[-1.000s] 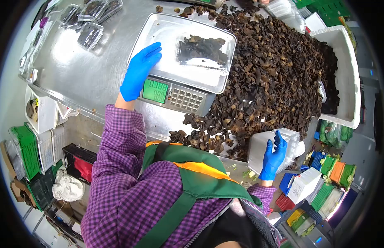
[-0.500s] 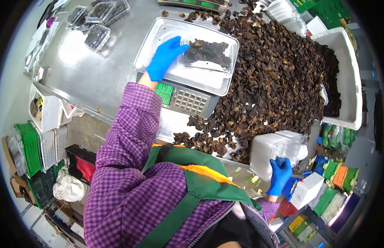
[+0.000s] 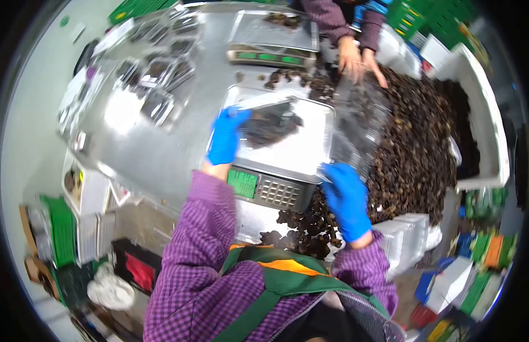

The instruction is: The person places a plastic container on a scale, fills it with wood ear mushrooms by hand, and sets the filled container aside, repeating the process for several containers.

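My left hand (image 3: 226, 137), in a blue glove, is closed on the left edge of a clear plastic box (image 3: 270, 126) holding dark brown mushroom-like pieces. The box is over the metal tray (image 3: 301, 157) of a scale with a green display (image 3: 241, 182). My right hand (image 3: 345, 199), also gloved in blue, pinches the lower edge of an empty clear plastic container (image 3: 361, 122), blurred by motion, right of the tray. Beneath and beyond that container spreads a large heap of dark brown pieces (image 3: 415, 131).
At the top, a co-worker's bare hands (image 3: 358, 60) reach over the heap beside a second scale (image 3: 273, 54). Filled clear boxes (image 3: 156, 74) lie at the upper left. A white foam bin (image 3: 498, 131) stands right, and stacked clear containers (image 3: 404, 239) stand at the near edge.
My right hand has moved up from the container stack with a clear container. My left hand now draws the filled box leftward on the tray. The co-worker's hands have come into view.
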`<state>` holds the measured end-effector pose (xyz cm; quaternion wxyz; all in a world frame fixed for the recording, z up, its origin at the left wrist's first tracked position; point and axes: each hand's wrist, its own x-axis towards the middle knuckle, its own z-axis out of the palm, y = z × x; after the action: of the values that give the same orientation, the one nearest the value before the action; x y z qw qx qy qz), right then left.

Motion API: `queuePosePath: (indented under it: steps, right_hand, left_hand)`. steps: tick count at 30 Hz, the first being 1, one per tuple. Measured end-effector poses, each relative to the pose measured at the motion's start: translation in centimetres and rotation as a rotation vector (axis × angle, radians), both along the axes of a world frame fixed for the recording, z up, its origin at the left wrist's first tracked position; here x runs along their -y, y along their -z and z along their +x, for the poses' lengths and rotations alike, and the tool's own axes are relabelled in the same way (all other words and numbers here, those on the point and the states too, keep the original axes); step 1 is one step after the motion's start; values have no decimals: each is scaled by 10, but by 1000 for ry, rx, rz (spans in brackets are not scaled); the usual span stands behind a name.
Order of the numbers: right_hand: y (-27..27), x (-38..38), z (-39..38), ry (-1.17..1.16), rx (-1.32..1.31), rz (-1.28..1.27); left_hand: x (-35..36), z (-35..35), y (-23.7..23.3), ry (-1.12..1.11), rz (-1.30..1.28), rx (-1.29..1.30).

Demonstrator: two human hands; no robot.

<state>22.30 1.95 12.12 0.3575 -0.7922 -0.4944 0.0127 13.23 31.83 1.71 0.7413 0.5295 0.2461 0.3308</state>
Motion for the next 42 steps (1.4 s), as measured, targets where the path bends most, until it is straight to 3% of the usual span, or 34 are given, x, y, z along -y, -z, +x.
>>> queuePosePath:
  steps: [1,3,4,5,6,7,9,10,12,13,15,17,18,19,21,23,25,26,27,29,30,32,34,35,37,39,42]
  right_hand:
    - [-10,-18,-2,-68,-15,-82]
    - [-4,-31,0,-188,37,-13]
    - [-2,-33,1,-189,12,-30]
    - [3,-32,5,-201,-11,-13]
    - [9,-27,10,-194,-12,-41]
    - [12,-20,14,-114,-14,-56]
    - [19,-5,28,-101,-93,13]
    - [25,4,39,-69,-113,43]
    - [21,27,67,28,-108,4]
    - [19,41,84,70,-83,-11]
    - [28,75,122,227,-149,1]
    - [35,115,166,411,-326,-5]
    - [52,139,190,551,-211,-84]
    - [75,166,215,687,-92,-161]
    - [116,219,266,1005,-176,-224]
    - [128,258,295,1308,-53,-324]
    - [139,289,315,1464,-7,-314]
    - [139,291,323,1518,-129,-410]
    - [157,298,340,1517,-130,-408]
    - [209,310,382,1242,-459,-261]
    - [165,258,351,1243,-493,-282]
    - [161,207,339,1134,-471,-542]
    - [183,176,333,857,-423,-510]
    - [190,156,320,830,-296,-534]
    - [208,128,308,691,-313,-511]
    - [186,117,290,554,-432,-577]
    - [152,123,277,526,-663,-489]
  left_hand:
    - [-15,-11,-9,-8,68,77]
    - [-79,-26,-3,-222,-21,105]
    - [-95,-33,-32,-407,571,-355]
    - [-164,-49,0,-359,588,-313]
    - [-99,-46,-100,-241,603,-685]
    - [-118,-51,-81,-161,614,-660]
    - [-194,-41,-36,-488,-13,-44]
    - [-163,-28,-44,-474,-1,8]
    - [-180,-24,14,-276,2,51]
    - [-131,-7,-5,-134,37,-23]
    - [-42,24,-43,-68,-48,-199]
    - [-36,31,-17,124,322,-312]
    - [-22,38,-24,142,353,-317]
    - [-10,41,-29,145,352,-318]
    - [6,50,-35,87,504,-428]
    - [3,42,-26,80,554,-440]
    - [8,32,-23,-21,781,-531]
    - [9,23,-19,-21,825,-551]
    - [14,19,-16,-23,827,-551]
    - [27,8,-13,-59,699,-565]
    - [28,2,-8,-38,668,-564]
    - [40,6,-5,-37,620,-555]
    - [55,7,-7,-9,502,-533]
    - [58,8,-2,-12,500,-535]
    - [63,8,11,25,660,-502]
    - [79,13,6,26,604,-440]
    - [85,18,5,-50,563,-460]
